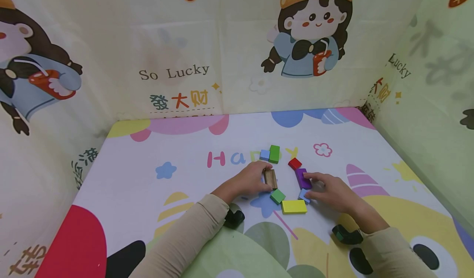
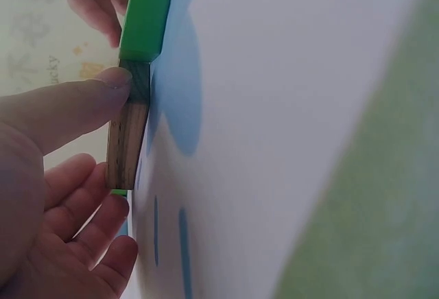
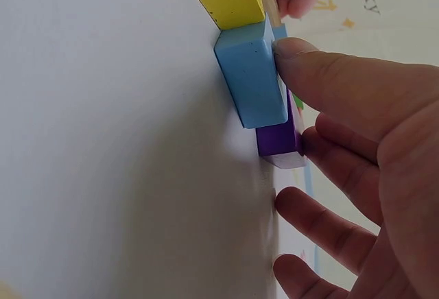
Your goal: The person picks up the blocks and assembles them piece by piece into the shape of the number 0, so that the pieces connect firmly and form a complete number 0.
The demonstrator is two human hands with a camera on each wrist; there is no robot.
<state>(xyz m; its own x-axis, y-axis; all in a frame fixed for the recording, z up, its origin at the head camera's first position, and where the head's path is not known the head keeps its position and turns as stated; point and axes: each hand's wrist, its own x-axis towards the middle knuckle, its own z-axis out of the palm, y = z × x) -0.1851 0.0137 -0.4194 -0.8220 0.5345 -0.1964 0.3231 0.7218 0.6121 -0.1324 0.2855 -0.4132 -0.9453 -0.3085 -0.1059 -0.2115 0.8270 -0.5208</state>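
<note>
My left hand [image 1: 252, 178] is at the left side of a ring of coloured blocks. It pinches a brown wooden block [image 1: 271, 179] lengthwise, thumb at its near end beside a green block [image 1: 277, 196]. My right hand [image 1: 333, 191] lies along the ring's right side, fingers fairly straight. Its thumb touches a light blue block [image 3: 250, 76], while a forefinger rests on the purple block [image 1: 301, 178]. The yellow block [image 1: 294, 207] forms the near side. A red block [image 1: 295, 163] sits beyond the purple one.
At the far left of the ring a taller green block [image 1: 274, 154] stands beside a small blue block [image 1: 264, 154]. The printed tabletop [image 1: 129, 187] is bounded by patterned cloth walls [image 1: 244, 93]. Black wrist straps [image 1: 346, 234] sit under both forearms.
</note>
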